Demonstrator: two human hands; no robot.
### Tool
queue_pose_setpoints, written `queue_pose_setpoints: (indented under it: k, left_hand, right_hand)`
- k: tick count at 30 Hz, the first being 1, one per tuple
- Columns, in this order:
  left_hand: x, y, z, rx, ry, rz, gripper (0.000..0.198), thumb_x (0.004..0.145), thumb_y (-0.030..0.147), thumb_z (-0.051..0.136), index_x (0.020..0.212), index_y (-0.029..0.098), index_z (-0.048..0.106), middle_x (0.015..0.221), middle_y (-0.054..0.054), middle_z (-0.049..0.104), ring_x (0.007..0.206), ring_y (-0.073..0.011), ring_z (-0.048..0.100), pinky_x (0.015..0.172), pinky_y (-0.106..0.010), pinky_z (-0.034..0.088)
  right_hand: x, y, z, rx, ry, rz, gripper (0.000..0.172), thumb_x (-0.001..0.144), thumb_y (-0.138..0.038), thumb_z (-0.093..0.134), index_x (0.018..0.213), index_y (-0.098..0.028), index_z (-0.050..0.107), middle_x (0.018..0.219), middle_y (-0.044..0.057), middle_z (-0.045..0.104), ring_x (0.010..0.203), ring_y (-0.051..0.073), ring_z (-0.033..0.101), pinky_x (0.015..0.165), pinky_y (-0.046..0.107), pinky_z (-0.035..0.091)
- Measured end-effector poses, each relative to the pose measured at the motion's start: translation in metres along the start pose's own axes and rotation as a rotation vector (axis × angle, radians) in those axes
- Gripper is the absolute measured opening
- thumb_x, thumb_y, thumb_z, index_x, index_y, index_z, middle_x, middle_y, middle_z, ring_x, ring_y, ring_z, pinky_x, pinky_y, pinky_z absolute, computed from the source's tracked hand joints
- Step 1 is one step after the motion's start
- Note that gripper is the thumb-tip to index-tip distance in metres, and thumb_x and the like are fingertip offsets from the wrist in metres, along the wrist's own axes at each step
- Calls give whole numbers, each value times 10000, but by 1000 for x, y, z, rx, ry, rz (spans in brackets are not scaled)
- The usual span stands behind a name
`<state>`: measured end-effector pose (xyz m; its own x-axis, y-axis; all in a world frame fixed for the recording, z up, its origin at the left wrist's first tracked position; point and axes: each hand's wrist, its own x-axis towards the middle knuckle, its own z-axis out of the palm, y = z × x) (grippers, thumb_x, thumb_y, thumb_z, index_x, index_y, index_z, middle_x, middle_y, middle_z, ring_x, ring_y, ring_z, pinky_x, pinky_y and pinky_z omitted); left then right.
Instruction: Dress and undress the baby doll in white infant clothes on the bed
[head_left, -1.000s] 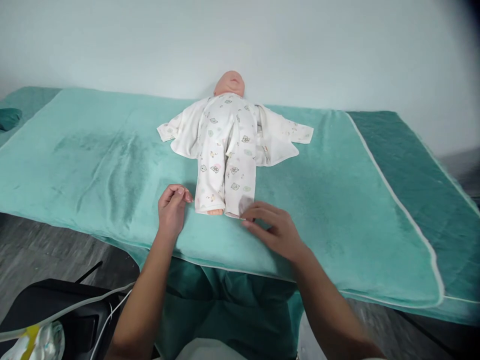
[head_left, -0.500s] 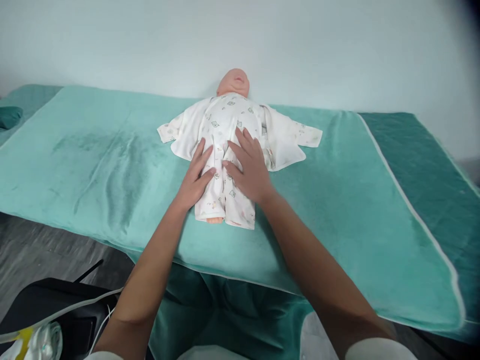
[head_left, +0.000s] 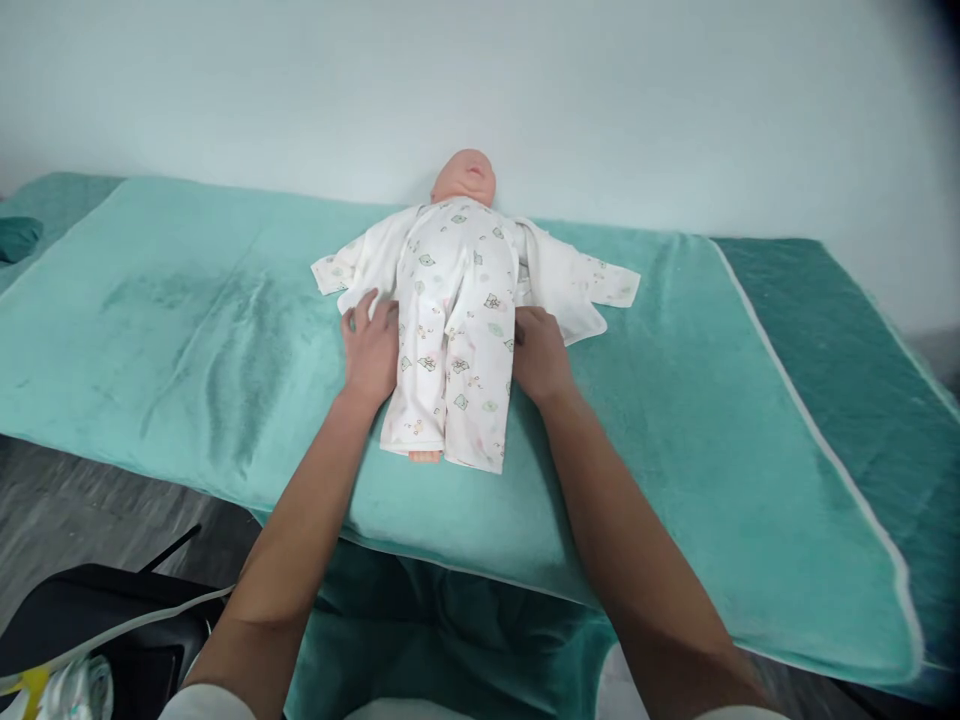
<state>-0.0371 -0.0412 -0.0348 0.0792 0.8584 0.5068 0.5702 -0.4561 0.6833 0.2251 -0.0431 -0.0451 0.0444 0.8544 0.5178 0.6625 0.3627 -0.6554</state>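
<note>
A baby doll [head_left: 469, 178] lies on its back with its head toward the wall. Long white printed baby pants [head_left: 465, 330] cover its front from the neck down, and a bit of foot shows below one leg opening. Under them a white baby jacket [head_left: 566, 285] is spread with both sleeves out. My left hand [head_left: 370, 350] is at the pants' left edge, thumb side hidden by the cloth, other fingers bent and slightly apart. At the opposite edge my right hand [head_left: 541, 352] has its fingers curled against the pants, fingertips partly hidden.
The doll rests on a padded table with a green cover [head_left: 225, 400], set against a white wall [head_left: 225, 90]. A darker green cloth [head_left: 847, 350] lies at the right end. At the lower left is a black chair or case [head_left: 97, 600] with a pale tube and a clear packet.
Both hands have moved off the front of the pants, out to their two side edges. Their fingers have gone from flat and spread to bent. The pants now lie more fully in view.
</note>
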Motion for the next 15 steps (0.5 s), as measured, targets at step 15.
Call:
queue_pose_setpoints:
  k: [15]
  left_hand:
    - [26, -5, 12, -187, -296, 10, 246, 796, 338, 823, 977, 208, 717, 1171, -131, 709, 1310, -422, 551, 1197, -618, 340]
  right_hand:
    - [-2, -12, 12, 27, -182, -99, 432, 880, -534, 710, 1239, -292, 716, 1197, 145, 701, 1251, 423, 602, 1092, 663, 486]
